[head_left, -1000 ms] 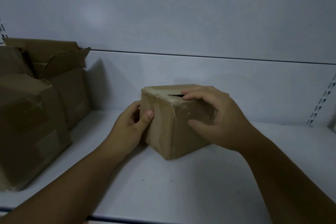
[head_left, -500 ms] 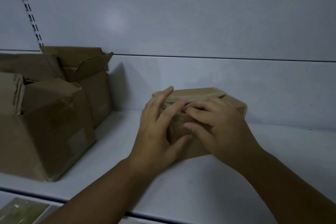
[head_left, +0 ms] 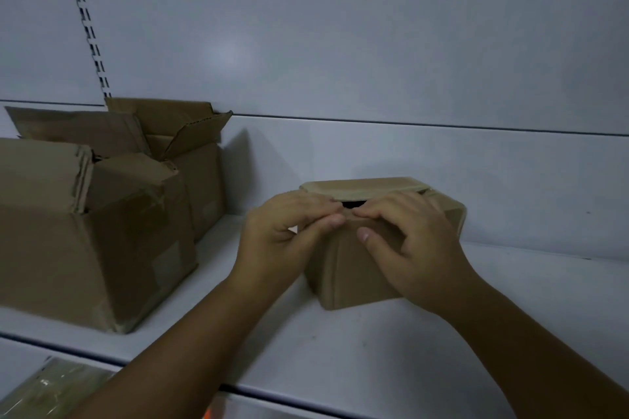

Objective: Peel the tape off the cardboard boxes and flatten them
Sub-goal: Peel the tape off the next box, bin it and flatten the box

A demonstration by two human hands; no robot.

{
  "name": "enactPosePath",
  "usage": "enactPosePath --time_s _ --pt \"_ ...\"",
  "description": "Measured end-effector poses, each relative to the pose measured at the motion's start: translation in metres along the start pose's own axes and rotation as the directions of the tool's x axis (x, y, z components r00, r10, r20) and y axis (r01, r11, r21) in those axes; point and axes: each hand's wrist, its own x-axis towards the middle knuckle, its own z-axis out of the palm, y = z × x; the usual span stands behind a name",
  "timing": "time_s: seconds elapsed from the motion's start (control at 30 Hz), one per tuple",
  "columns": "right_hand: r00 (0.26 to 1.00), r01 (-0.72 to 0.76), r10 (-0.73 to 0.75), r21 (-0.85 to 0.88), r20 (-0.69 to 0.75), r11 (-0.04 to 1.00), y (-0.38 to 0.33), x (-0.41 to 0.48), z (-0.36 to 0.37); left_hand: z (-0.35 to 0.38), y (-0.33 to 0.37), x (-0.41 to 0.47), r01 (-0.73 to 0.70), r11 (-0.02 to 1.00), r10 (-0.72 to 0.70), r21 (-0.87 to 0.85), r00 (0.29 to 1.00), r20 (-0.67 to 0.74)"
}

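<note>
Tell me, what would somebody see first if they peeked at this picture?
Two hands, the left hand and right hand, picking at the top front edge of a small cardboard box in the middle of a white shelf. Over at the left stand bigger cardboard boxes with crumpled, open flaps.

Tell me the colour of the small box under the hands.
Plain brown cardboard, seen in the head view: small box.
</note>
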Motion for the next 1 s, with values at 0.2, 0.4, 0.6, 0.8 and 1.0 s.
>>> enactPosePath --time_s 0.2,0.4,0.6,0.8,1.0 --pt "0.992 -0.027 0.046 0.158 -0.117 0.987 0.014 0.002 -0.002 -0.009 0.003 0.019 0.27 0.96 -0.261 -0.079 0.959 0.107" --pt "0.941 -0.118 0.25 0.473 -0.227 0.873 0.033 0.005 -0.012 -0.003 0.008 0.025 0.373 0.917 -0.326 -0.145 0.906 0.269" --pt "0.957 -0.134 0.216 0.368 -0.192 0.92 0.054 0.004 -0.023 0.025 0.02 0.023 0.381 0.894 -0.33 -0.235 0.916 0.227" --pt "0.993 -0.074 0.099 0.302 -0.068 0.95 0.033 -0.001 -0.057 0.05 0.025 0.028 0.539 0.795 -0.525 -0.28 0.841 0.128" --pt "0.936 -0.144 0.089 0.139 0.34 0.98 0.03 -0.001 -0.045 0.034 0.012 0.046 0.703 0.617 -0.551 -0.354 0.706 0.444"
